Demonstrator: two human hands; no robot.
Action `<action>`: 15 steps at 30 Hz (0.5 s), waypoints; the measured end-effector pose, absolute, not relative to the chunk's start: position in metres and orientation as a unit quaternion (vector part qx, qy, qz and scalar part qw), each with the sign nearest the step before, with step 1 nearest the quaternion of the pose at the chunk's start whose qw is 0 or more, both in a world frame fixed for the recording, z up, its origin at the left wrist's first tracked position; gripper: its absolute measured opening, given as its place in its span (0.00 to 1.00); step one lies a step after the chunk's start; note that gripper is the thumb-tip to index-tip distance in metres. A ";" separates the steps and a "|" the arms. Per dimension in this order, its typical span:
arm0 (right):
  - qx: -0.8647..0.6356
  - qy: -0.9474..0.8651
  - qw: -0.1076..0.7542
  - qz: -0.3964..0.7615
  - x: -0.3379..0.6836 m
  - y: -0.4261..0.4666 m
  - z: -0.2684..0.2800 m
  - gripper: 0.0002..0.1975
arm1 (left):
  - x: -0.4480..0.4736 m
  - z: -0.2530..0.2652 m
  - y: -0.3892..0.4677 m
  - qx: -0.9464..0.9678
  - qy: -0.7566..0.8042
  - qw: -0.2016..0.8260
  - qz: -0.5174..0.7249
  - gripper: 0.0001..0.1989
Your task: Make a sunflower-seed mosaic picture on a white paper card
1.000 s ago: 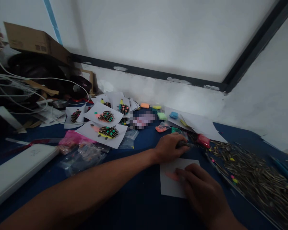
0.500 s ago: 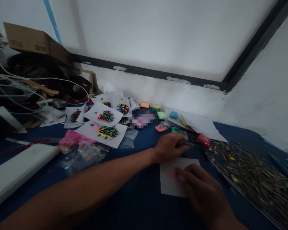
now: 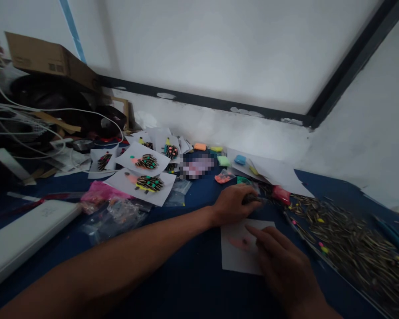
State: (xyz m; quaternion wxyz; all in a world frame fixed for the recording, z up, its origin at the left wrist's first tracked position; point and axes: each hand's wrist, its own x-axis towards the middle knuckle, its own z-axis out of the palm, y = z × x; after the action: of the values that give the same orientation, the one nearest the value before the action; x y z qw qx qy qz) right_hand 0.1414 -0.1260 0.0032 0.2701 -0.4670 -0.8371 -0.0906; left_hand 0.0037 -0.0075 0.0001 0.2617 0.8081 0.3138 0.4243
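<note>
Across the table reaches my left hand [image 3: 232, 206], its fingers wrapped round a small clear plastic bag of dark material [image 3: 250, 198]. Just below it lies a square of white paper [image 3: 231, 261] bearing a flat pink clay shape [image 3: 236, 242] with a small dark dot [image 3: 244, 242] on it. My right hand [image 3: 286, 261] hovers over the paper's right side, index finger stretched out above the pink shape; nothing shows in its fingers, and its thumb is mostly hidden.
Striped sunflower seeds [image 3: 355, 243] spread over the right side. Finished-looking seed hedgehogs on paper [image 3: 149, 182] lie back left. Clay blocks, including a blue one [image 3: 240, 159] and a red packet [image 3: 281, 195], sit behind. A white box-like device [image 3: 29, 239] lies left.
My right hand's fingertips have lifted off the pink shape and drawn slightly up and right, uncovering the dark dot. My left hand stays around the bag.
</note>
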 end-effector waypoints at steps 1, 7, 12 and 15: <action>-0.476 -0.829 0.282 -0.083 0.141 -0.125 0.004 0.15 | 0.004 0.001 -0.008 0.800 0.314 0.283 0.427 0.10; -0.540 -0.758 0.365 -0.028 0.143 -0.119 0.020 0.09 | 0.003 0.007 -0.009 0.742 0.260 0.440 0.434 0.07; -0.602 -0.701 0.383 0.002 0.160 -0.111 0.029 0.10 | 0.002 0.017 -0.010 0.703 0.222 0.525 0.425 0.06; -0.622 -0.674 0.396 0.036 0.166 -0.110 0.032 0.11 | 0.001 0.023 -0.012 0.684 0.186 0.570 0.415 0.06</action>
State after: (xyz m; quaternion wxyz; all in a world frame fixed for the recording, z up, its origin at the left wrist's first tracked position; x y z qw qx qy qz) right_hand 0.1662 -0.1096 0.0317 0.3964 -0.6219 -0.6745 0.0362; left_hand 0.0007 -0.0117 0.0232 0.5699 0.6843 0.1856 0.4152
